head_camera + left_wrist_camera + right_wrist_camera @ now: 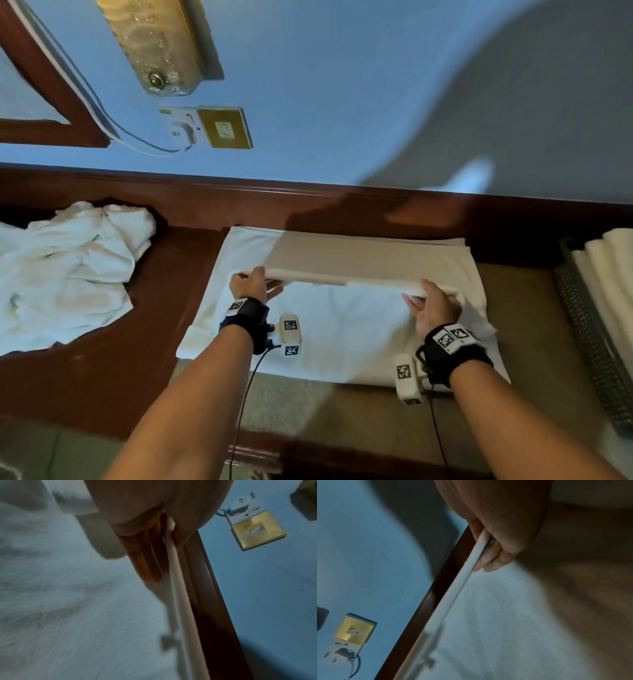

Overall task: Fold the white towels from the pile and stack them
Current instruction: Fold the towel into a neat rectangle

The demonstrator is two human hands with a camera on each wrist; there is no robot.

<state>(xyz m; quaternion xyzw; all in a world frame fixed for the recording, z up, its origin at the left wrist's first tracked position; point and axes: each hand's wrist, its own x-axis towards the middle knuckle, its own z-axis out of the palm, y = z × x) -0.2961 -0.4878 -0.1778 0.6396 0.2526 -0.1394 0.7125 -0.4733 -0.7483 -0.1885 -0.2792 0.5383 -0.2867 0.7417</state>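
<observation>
A white towel (342, 329) lies spread on the counter in the head view, its far part doubled over into a raised flap (359, 263). My left hand (248, 284) pinches the flap's left corner, thumb on top and fingers under. My right hand (433, 305) pinches the right corner the same way. In the left wrist view the towel's edge (178, 588) runs out from between thumb and fingers (145, 563). The right wrist view shows the same edge (462, 577) gripped above the fingertips (489, 566). A crumpled pile of white towels (65, 274) lies at the left.
A dark wooden ledge (205, 202) runs along the blue wall behind the counter. A mesh basket (596, 342) holding folded towels (609, 267) stands at the right edge. On the wall are a brass switch plate (224, 128) and a white socket with a cable (181, 130).
</observation>
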